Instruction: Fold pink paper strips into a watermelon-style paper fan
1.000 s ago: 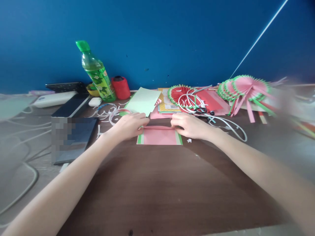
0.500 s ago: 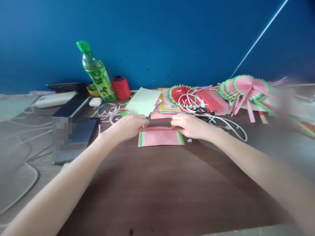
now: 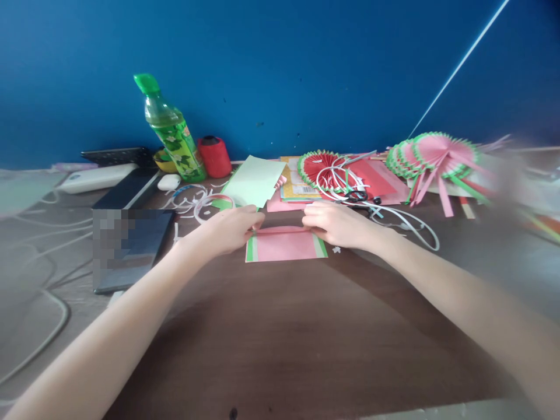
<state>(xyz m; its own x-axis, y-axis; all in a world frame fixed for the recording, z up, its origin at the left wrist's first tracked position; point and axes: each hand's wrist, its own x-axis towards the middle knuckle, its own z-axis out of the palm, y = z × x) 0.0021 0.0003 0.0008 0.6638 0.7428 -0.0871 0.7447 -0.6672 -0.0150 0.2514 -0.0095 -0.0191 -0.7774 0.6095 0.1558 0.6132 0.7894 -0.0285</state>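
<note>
A pink sheet of paper (image 3: 284,247) with white and green strips along its left and right ends lies on the brown table in front of me. Its far edge is folded up in a narrow band. My left hand (image 3: 238,226) pinches that folded edge at the left corner. At the right corner my right hand (image 3: 329,223) grips the same edge, fingers curled. The fingertips of both hands are partly hidden. Just right of the sheet lies a small white paper scrap (image 3: 336,249).
Behind my hands lie a pale green sheet (image 3: 254,178), a red pleated paper fan (image 3: 321,169), scissors (image 3: 357,196) and white cables. Pink pleated fans (image 3: 444,154) are at the right. A green bottle (image 3: 175,137), a red thread cone (image 3: 214,158) and a dark tablet (image 3: 137,251) are at the left.
Almost nothing differs. Both hands keep hold of the paper's far edge, and the fingers have shifted only slightly.
</note>
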